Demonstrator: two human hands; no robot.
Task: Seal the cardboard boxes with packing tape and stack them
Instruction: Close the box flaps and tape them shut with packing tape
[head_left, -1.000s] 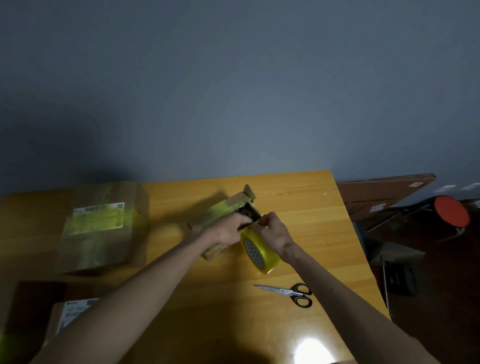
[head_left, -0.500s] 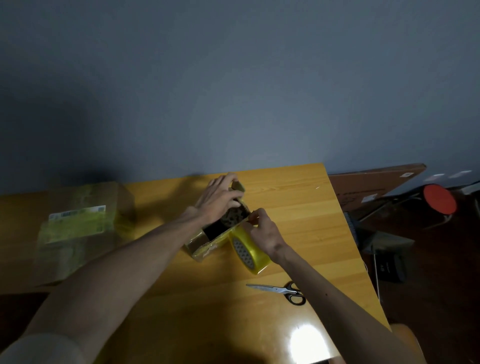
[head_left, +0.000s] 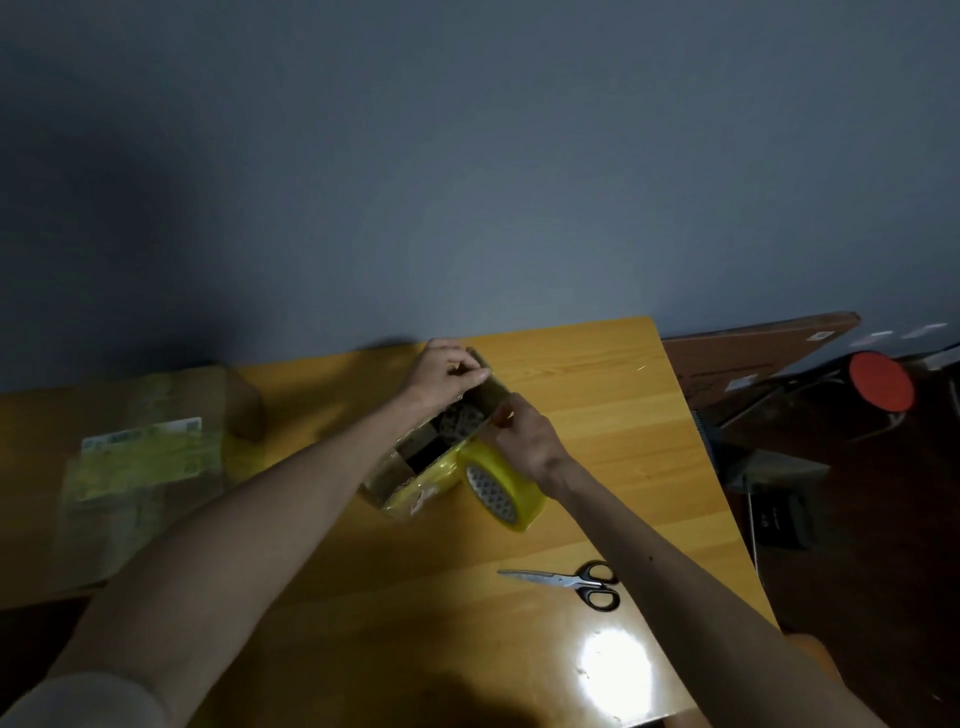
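Fingers (head_left: 470, 375) of the left hand (head_left: 441, 371) curl over the far flap; the right hand (head_left: 524, 441) pinches what looks like the free end of the tape roll (head_left: 501, 486).
Mid-table, the small box (head_left: 410, 470) looks light and its flaps bendy, so grip it by the edges. The roll touches it at 3 o'clock, scissors (head_left: 566, 579) lie at 5, and the taped box (head_left: 145, 457) sits at 9.

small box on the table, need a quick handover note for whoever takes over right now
Left grip holds the far flap of the small box, which is open on top. Right grip pinches the yellow tape at the box's near edge, with the roll against the box. Scissors lie nearer on the table. Larger box, far left, looks taped. To do: close and tape the small box, cut, stack.
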